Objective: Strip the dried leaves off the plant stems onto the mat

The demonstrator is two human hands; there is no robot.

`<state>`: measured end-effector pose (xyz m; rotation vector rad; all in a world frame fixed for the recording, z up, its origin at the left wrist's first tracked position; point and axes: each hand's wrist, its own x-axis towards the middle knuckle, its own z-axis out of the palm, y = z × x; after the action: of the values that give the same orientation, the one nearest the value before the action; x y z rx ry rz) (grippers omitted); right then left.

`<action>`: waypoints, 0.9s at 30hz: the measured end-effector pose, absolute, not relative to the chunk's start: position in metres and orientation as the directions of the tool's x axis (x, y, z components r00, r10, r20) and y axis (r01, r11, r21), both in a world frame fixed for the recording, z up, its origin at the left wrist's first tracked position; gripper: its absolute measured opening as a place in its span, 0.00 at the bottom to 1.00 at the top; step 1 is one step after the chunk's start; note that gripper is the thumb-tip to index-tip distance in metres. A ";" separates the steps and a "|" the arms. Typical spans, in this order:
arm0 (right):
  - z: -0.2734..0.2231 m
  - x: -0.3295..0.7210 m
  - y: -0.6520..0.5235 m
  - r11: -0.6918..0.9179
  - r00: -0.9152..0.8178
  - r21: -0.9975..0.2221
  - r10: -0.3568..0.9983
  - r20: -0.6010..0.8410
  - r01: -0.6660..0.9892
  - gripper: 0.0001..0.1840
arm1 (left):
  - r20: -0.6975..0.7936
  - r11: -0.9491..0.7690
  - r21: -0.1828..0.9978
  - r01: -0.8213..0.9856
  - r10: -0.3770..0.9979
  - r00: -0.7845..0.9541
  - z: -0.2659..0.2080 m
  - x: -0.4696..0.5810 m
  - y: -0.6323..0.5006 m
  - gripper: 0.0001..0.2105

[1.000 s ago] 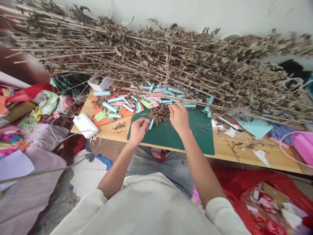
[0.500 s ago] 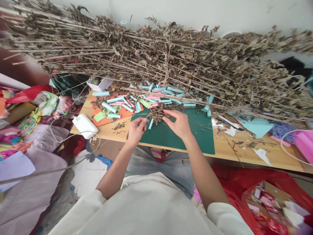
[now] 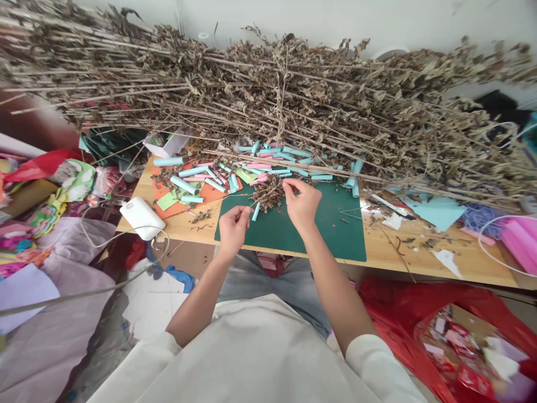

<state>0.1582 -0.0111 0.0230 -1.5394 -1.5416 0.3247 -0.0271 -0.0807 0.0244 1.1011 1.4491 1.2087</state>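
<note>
On the green cutting mat point(image 3: 335, 224) lies a small heap of crumbled dried leaves point(image 3: 268, 195). My right hand point(image 3: 302, 202) is closed in a pinch at the heap's right edge, its fingertips on the dried leaves. To the left, my left hand point(image 3: 234, 230) is also closed, thumb against fingers, over the mat's left part; whatever it pinches is too small to make out. A light-blue paper tube point(image 3: 255, 211) rests on the mat just right of the left fingertips, at the heap's lower edge.
Long bundles of dried leafy stems point(image 3: 235, 89) stretch across the back. Blue and pink paper tubes point(image 3: 184, 184) lie scattered before them, some on orange paper point(image 3: 163, 193). A white power bank point(image 3: 142, 217) with a cable sits at the table's left edge; a red bag point(image 3: 386, 308) stands below right.
My right hand's thumb and fingers, spread apart before, have come together at the leaf heap. My left hand stays pinched near the tube. The whole view has shifted slightly.
</note>
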 end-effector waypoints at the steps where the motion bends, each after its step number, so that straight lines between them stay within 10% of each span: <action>1: 0.022 0.159 -0.008 0.176 0.208 -0.717 0.887 0.413 0.674 0.17 | -0.099 0.114 0.991 0.070 0.976 -0.193 0.025 -0.026 -0.081 0.16; 7: 0.019 0.170 0.006 0.252 0.083 -0.669 0.901 0.426 0.699 0.20 | -0.144 0.137 0.990 -0.045 0.965 -0.219 0.030 -0.021 -0.079 0.17; 18: 0.034 0.161 -0.036 0.132 -0.035 -0.945 0.991 0.128 0.299 0.15 | -0.146 0.126 0.987 -0.102 0.964 -0.221 0.025 -0.020 -0.079 0.18; 27: 0.017 0.154 -0.017 0.422 -0.025 -0.617 0.837 0.546 0.664 0.17 | -0.135 0.141 0.990 0.025 0.978 -0.159 0.026 -0.011 -0.082 0.17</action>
<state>0.1540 -0.0166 0.0172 -1.3047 -1.7501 0.2337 -0.0114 -0.0817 0.0257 1.0527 1.4140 1.2001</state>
